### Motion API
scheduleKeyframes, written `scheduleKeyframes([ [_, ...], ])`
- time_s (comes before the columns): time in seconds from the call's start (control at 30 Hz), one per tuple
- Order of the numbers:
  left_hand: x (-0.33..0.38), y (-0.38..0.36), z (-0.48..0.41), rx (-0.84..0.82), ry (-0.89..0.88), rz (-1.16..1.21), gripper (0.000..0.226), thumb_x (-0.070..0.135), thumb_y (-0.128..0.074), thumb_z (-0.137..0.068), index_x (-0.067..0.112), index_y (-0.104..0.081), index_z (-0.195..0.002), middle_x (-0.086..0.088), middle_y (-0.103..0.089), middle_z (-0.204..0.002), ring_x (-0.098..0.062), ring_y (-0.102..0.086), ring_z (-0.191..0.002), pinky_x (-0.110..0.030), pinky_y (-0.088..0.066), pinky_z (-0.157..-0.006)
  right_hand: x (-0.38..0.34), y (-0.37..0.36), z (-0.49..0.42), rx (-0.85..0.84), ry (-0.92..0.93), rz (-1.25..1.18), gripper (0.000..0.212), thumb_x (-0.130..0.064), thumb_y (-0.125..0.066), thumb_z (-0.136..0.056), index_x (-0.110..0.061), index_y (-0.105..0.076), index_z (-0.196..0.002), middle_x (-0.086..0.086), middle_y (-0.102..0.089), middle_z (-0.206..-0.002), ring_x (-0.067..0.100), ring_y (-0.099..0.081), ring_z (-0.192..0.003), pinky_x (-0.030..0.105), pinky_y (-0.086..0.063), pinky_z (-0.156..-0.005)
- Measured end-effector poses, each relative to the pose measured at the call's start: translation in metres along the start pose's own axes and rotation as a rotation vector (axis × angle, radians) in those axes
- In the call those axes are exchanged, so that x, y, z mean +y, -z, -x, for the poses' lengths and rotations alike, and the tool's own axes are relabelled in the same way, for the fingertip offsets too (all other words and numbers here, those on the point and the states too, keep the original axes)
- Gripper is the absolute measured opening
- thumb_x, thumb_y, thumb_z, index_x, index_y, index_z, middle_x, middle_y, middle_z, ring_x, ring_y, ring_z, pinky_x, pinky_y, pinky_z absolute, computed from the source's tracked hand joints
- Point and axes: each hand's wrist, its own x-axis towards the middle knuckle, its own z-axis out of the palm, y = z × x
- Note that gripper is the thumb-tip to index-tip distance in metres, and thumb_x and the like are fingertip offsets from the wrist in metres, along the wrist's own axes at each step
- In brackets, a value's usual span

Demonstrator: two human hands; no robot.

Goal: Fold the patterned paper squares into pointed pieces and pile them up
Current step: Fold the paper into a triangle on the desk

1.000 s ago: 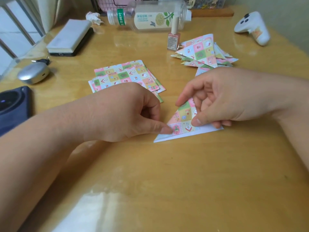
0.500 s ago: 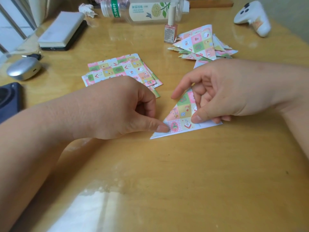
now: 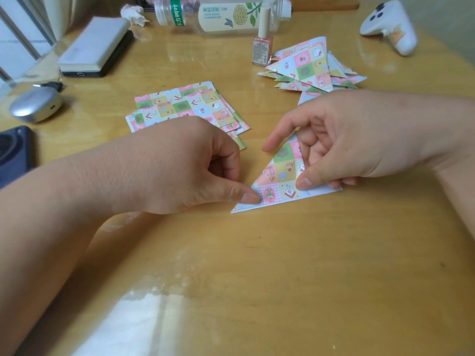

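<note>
On the table (image 3: 282, 265), between the unfolded squares (image 3: 180, 106) and the finished pile (image 3: 305, 68), I log the folded triangle (image 3: 280, 173) lying flat: the left hand (image 3: 185, 163), fingers curled, pins its near corner by the thumb while the right hand (image 3: 347, 140) pinches the far side, presumably to hold the edges aligned for creasing.

Glossy honey-coloured wooden table (image 3: 282, 253) across nearly the whole view, edge curving away toward 2 o'clock. Broad white glare (image 3: 133, 325) on the varnish at 7 o'clock. At 11 o'clock, pale window bars (image 3: 30, 42) with daylight behind, light curtain (image 3: 56, 16) just beside. Dull grey-green wall (image 3: 442, 16) at 1 o'clock.
</note>
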Motion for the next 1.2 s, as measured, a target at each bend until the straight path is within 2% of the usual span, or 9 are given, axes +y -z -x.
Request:
scheduleKeyframes([
  [0.17, 0.0003, 0.0003, 0.0001, -0.003, 0.005, -0.001, 0.039, 0.063, -0.076, -0.063, 0.026, -0.064, -0.062, 0.014, -0.055, -0.049, -0.003, -0.048, -0.046, -0.012, -0.041, -0.051, 0.0000, -0.0003, 0.0002, -0.002, 0.001, -0.014, 0.053, -0.005, -0.083, -0.072, -0.033, -0.064, -0.112, 0.015, -0.065, -0.073, 0.029, -0.063, -0.051, 0.024, -0.046, -0.043],
  [0.3, 0.0000, -0.0005, 0.0000, 0.001, 0.003, -0.007, 0.040, 0.064, -0.076, -0.063, 0.026, -0.064, -0.062, 0.014, -0.055, -0.048, -0.003, -0.048, -0.046, -0.013, -0.041, -0.051, 0.0000, 0.0000, 0.0001, -0.001, 0.003, 0.005, 0.052, -0.006, -0.084, -0.072, -0.035, -0.065, -0.111, 0.017, -0.066, -0.073, 0.040, -0.063, -0.054, 0.025, -0.047, -0.043],
  [0.47, -0.0006, -0.0004, -0.0002, 0.001, 0.002, -0.005, 0.041, 0.064, -0.076, -0.062, 0.025, -0.064, -0.063, 0.013, -0.056, -0.049, -0.003, -0.048, -0.045, -0.013, -0.041, -0.050, 0.0009, -0.0001, -0.0005, -0.004, 0.006, -0.002, 0.053, -0.002, -0.083, -0.074, -0.033, -0.064, -0.113, 0.011, -0.064, -0.072, 0.028, -0.064, -0.051, 0.025, -0.048, -0.043],
  [0.77, -0.0004, -0.0014, -0.0003, 0.009, -0.005, -0.026, 0.040, 0.062, -0.077, -0.064, 0.025, -0.063, -0.062, 0.013, -0.055, -0.049, -0.003, -0.048, -0.045, -0.012, -0.040, -0.050, 0.0003, 0.0000, 0.0000, 0.000, 0.001, 0.017, 0.054, -0.004, -0.082, -0.074, -0.035, -0.063, -0.114, 0.011, -0.065, -0.069, 0.028, -0.064, -0.050, 0.024, -0.047, -0.044],
  [0.9, 0.0002, -0.0015, 0.0002, 0.005, -0.012, -0.050, 0.040, 0.062, -0.077, -0.065, 0.025, -0.063, -0.063, 0.016, -0.056, -0.050, -0.002, -0.050, -0.048, -0.011, -0.040, -0.052, 0.0003, -0.0001, 0.0000, 0.000, 0.000, 0.029, 0.054, -0.005, -0.083, -0.074, -0.036, -0.063, -0.114, 0.013, -0.065, -0.070, 0.035, -0.064, -0.053, 0.026, -0.048, -0.044],
  [1.07, 0.0001, 0.0000, 0.0008, -0.030, -0.023, -0.146, 0.047, 0.066, -0.071, -0.067, 0.021, -0.058, -0.060, 0.013, -0.054, -0.051, -0.003, -0.049, -0.051, -0.013, -0.040, -0.053, -0.0004, 0.0007, 0.0003, -0.002, -0.007, 0.052, 0.055, -0.006, -0.082, -0.076, -0.039, -0.061, -0.115, 0.013, -0.067, -0.070, 0.034, -0.065, -0.054, 0.025, -0.049, -0.046],
  [1.13, 0.0012, 0.0019, 0.0019, -0.063, -0.027, -0.218, 0.052, 0.068, -0.066, -0.069, 0.019, -0.054, -0.058, 0.011, -0.051, -0.048, -0.003, -0.050, -0.048, -0.015, -0.039, -0.050, -0.0008, 0.0009, 0.0004, -0.004, -0.010, 0.060, 0.055, -0.007, -0.082, -0.076, -0.040, -0.060, -0.115, 0.013, -0.067, -0.070, 0.034, -0.065, -0.055, 0.025, -0.048, -0.046],
  [1.2, 0.0013, 0.0042, 0.0019, -0.089, -0.029, -0.303, 0.057, 0.070, -0.062, -0.071, 0.017, -0.050, -0.057, 0.011, -0.050, -0.046, 0.000, -0.051, -0.044, -0.017, -0.038, -0.046, -0.0015, 0.0005, 0.0003, -0.002, -0.015, 0.062, 0.055, -0.006, -0.082, -0.076, -0.039, -0.060, -0.115, 0.012, -0.067, -0.068, 0.028, -0.064, -0.051, 0.024, -0.047, -0.046],
])
